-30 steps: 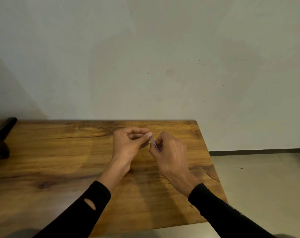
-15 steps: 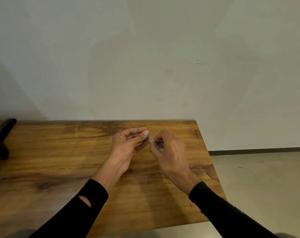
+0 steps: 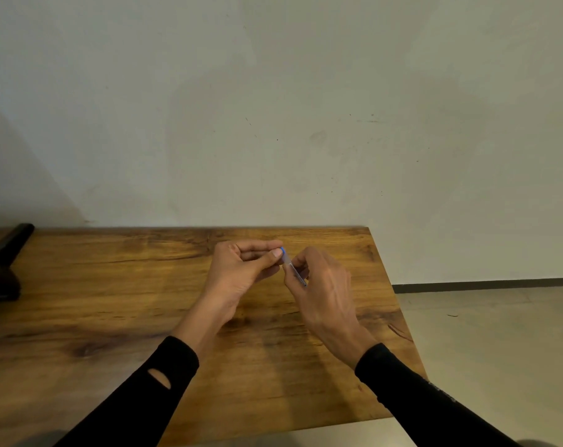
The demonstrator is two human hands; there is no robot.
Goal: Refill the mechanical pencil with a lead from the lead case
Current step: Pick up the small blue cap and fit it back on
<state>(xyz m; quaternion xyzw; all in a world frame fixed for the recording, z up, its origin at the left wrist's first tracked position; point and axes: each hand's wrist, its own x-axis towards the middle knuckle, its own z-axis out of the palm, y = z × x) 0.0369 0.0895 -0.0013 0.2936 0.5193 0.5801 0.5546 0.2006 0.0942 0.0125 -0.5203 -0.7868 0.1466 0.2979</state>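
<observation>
Above the wooden table (image 3: 112, 317), both hands meet around a slim clear tube with dark contents and a blue end, which looks like the lead case (image 3: 293, 270). My right hand (image 3: 322, 295) pinches the tube's lower part between thumb and fingers, so the tube slants up to the left. My left hand (image 3: 241, 269) has its thumb and forefinger closed on the blue end (image 3: 283, 250). I see no mechanical pencil; whether one lies inside a hand I cannot tell.
A black object (image 3: 3, 262) stands at the table's far left edge. A plain wall rises right behind the table. The table's right edge drops to a grey floor (image 3: 499, 350) close to my right hand.
Both hands stay together at the same spot. My left thumb and forefinger have shifted along the tube to its top, and the blue end now shows.
</observation>
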